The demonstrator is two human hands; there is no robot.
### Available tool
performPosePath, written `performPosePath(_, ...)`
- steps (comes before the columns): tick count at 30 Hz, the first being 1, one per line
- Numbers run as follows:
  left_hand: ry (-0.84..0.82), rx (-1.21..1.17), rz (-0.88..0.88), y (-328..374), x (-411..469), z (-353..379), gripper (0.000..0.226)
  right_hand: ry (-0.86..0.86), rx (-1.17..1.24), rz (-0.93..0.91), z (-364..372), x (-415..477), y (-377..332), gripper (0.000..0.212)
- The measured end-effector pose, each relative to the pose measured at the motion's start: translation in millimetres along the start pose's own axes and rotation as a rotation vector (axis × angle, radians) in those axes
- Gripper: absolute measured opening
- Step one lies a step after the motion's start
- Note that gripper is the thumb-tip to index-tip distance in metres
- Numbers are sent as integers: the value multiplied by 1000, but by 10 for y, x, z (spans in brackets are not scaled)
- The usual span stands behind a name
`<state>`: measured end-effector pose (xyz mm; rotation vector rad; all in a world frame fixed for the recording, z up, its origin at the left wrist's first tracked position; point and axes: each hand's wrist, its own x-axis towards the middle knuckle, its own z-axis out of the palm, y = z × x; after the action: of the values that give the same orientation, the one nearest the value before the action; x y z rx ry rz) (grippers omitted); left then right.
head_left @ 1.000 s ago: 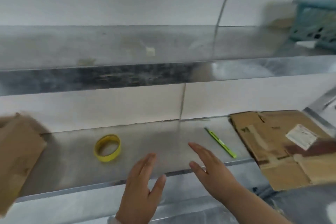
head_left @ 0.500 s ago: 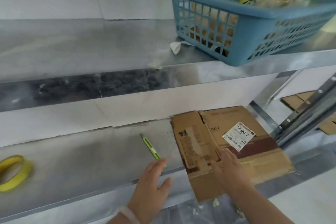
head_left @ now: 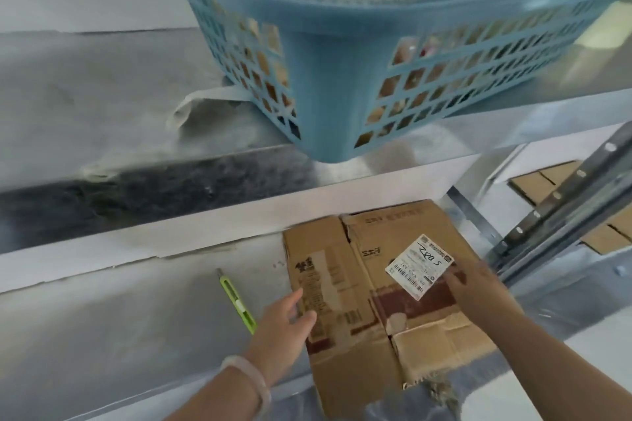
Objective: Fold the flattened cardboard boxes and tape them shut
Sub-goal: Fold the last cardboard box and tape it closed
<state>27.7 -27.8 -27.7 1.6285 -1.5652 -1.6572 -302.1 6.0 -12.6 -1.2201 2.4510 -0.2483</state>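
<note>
Steel shelf [head_left: 119, 318] held a flattened box [head_left: 362, 369] (overhanging its front edge). Left hand [head_left: 284, 325] and right hand [head_left: 478, 287] touched it, fingers straight.

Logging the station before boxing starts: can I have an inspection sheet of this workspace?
Surface: metal shelf.
Job's things: flattened cardboard box with white label, overhanging the front edge; tape not in view.
Clutter: green utility knife left of the box.
Hands: left hand and right hand rest on the box, fingers open.
Cables: nothing seen.
Surroundings: blue basket on upper shelf; more cardboard beyond the rack upright.
</note>
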Motion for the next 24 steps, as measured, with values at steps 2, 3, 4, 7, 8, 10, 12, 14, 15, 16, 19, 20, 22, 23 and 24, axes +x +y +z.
performPosePath(2, 32, -93, -38, 51, 66, 87, 54, 7, 23, 39, -94, 226, 104, 37)
performPosePath(3, 55, -131, -46, 85, 88, 137, 48, -19, 25, 66, -113, 324, 155, 42)
performPosePath(4, 84, -158, -50, 124, 101, 187, 43, -58, 21, 82, -113, 407, 205, 46)
performPosePath(7, 187, -206, -58, 186, 131, 316, 39, -81, -39, 63, -62, 546, 297, 52)
performPosePath(8, 228, -247, -83, 195, 139, 342, 38, -40, -28, 60, -50, 563, 318, 54)
performPosePath(10, 315, -389, -139, 205, 160, 370, 32, 18, 101, 80, -44, 567, 346, 58)
performPosePath(12, 413, -517, -161, 220, 145, 398, 23, 23, 283, 104, -54, 538, 364, 59)
performPosePath(14, 491, -529, -100, 257, 76, 426, 19, 40, 411, 89, -101, 487, 398, 55)
performPosePath(15, 513, -531, -51, 286, 16, 432, 18, 67, 470, 80, -141, 449, 426, 53)
performPosePath(16, 523, -533, 3, 322, -46, 425, 18, 97, 528, 65, -200, 406, 455, 51)
performPosePath(19, 523, -467, 213, 487, -241, 368, 28, 184, 679, -25, -408, 253, 507, 32)
performPosePath(20, 506, -436, 292, 573, -301, 356, 33, 205, 740, -72, -479, 197, 496, 24)
performPosePath(22, 475, -368, 420, 749, -402, 347, 39, 199, 811, -175, -601, 88, 432, 22)
performPosePath(23, 474, -356, 463, 819, -432, 347, 42, 169, 823, -227, -650, 42, 395, 22)
performPosePath(24, 472, -365, 496, 871, -459, 346, 45, 129, 833, -272, -684, 3, 361, 24)
